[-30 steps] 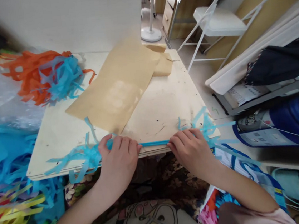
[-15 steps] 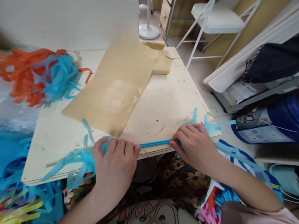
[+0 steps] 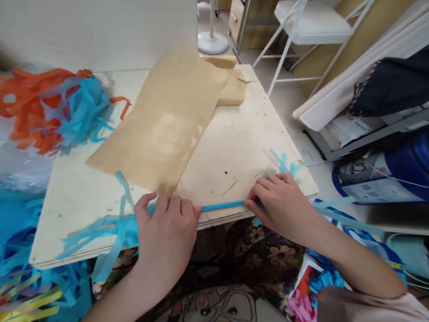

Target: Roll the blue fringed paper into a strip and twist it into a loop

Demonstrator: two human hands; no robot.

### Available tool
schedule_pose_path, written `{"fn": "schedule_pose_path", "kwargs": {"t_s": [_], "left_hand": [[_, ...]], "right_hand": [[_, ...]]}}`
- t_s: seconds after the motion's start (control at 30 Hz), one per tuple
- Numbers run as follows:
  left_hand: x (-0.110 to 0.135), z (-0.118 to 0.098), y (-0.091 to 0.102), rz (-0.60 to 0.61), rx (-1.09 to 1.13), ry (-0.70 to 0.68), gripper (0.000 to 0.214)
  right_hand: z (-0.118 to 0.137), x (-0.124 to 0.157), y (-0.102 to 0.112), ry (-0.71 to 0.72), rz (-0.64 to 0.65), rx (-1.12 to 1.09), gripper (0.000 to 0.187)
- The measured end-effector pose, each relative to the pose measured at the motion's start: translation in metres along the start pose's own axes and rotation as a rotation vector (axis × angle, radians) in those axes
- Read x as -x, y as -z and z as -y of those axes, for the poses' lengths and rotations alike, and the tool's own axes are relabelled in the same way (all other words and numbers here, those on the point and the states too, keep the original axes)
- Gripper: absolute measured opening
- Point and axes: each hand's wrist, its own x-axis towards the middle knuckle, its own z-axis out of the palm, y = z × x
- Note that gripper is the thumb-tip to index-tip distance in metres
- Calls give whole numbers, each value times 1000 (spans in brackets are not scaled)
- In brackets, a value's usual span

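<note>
Wooden board: pale worktop, scuffed, carrying everything below; its near edge runs under both hands.

Brown paper sheet: lies slantwise from the far right corner toward the middle of the near edge, a smaller folded brown piece tucked beside its far end.

Orange and blue fringe pile: heaped at the far left corner, spilling off the board.

Loose blue fringe: hangs over the near edge left of the left hand; a few more strands fan out at the near right corner.

Blue rolled strip: a thin tight tube of tissue lying along the near edge, stretched between the two hands.

Left hand: palm down, fingers curled over the left end of the strip, pressing it to the board.

Right hand: palm down, fingers bent over the right end, likewise clamped on it. The hands sit apart, the bare middle of the strip showing between them.

Step in hand, as judged: rolling the fringe's uncut band into a tight cord against the board edge. The next move probably calls for even pressure from both hands, so the roll keeps from loosening or tearing.
</note>
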Motion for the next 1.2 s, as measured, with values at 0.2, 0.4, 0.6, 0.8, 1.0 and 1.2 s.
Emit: {"fn": "schedule_pose_path", "kwargs": {"t_s": [0.2, 0.4, 0.6, 0.8, 1.0, 1.2], "left_hand": [[-8, 2, -1, 8, -24, -78, 17], [-15, 7, -4, -34, 26, -288, 20], [-9, 6, -5, -68, 44, -276, 18], [0, 1, -8, -126, 53, -217, 16], [2, 4, -12, -111, 118, -210, 16], [3, 6, -12, -99, 166, -214, 15]], "right_hand": [[10, -6, 12, 86, -9, 141, 8], [29, -5, 16, 111, -80, 210, 9], [25, -1, 10, 43, -118, 141, 6], [36, -4, 2, 64, -235, 73, 9], [39, -8, -3, 40, -230, 11, 10], [41, -11, -2, 24, -160, 3, 11]]}}
